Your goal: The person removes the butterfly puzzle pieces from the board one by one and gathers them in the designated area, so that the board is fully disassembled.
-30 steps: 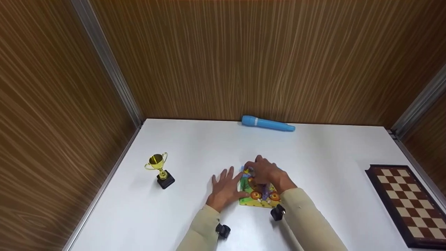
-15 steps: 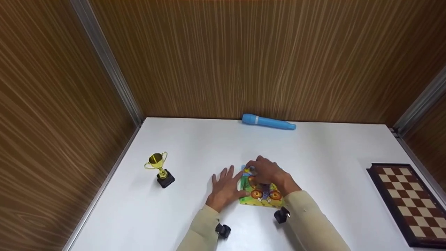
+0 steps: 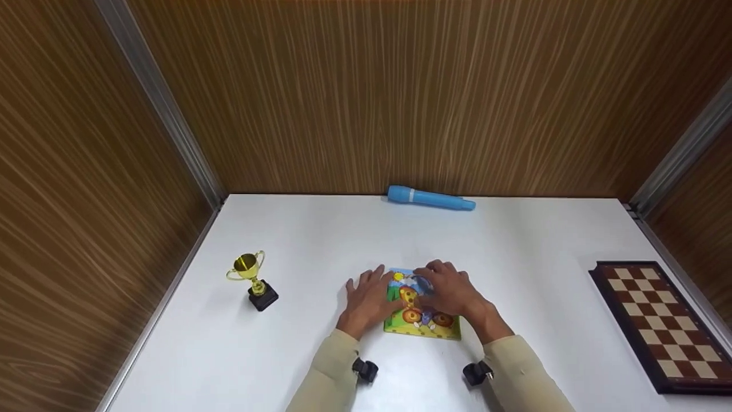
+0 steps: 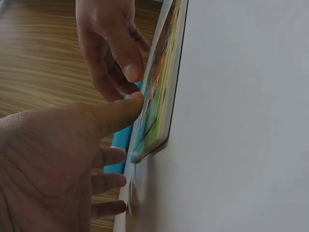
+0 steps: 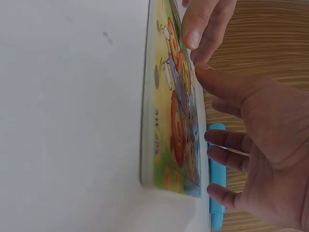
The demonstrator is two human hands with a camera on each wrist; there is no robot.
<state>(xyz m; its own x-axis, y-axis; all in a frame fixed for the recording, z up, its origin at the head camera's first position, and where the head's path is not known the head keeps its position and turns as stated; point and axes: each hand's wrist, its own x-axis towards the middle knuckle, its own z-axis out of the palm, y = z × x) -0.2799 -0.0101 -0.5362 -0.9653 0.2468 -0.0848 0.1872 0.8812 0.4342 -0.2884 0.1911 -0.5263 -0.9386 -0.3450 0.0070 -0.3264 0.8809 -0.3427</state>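
Note:
A small colourful picture puzzle board [image 3: 422, 320] lies flat on the white table [image 3: 320, 240], straight in front of me. My left hand [image 3: 368, 298] lies spread on the table at the board's left edge, its thumb [image 4: 126, 107] touching the board [image 4: 163, 82]. My right hand [image 3: 452, 292] rests flat with spread fingers over the board's upper right part. In the right wrist view its thumb [image 5: 212, 79] touches the picture surface [image 5: 175, 111]. Neither hand holds anything.
A small gold trophy [image 3: 251, 279] on a black base stands to the left. A blue torch-like cylinder [image 3: 430, 198] lies by the back wall. A brown chessboard [image 3: 663, 323] lies at the right edge. Wood-panel walls enclose the table on three sides.
My right hand has left the board's upper left corner, where its fingers were bunched, and now lies flat further right. My right forearm has drawn back. The left hand has barely moved.

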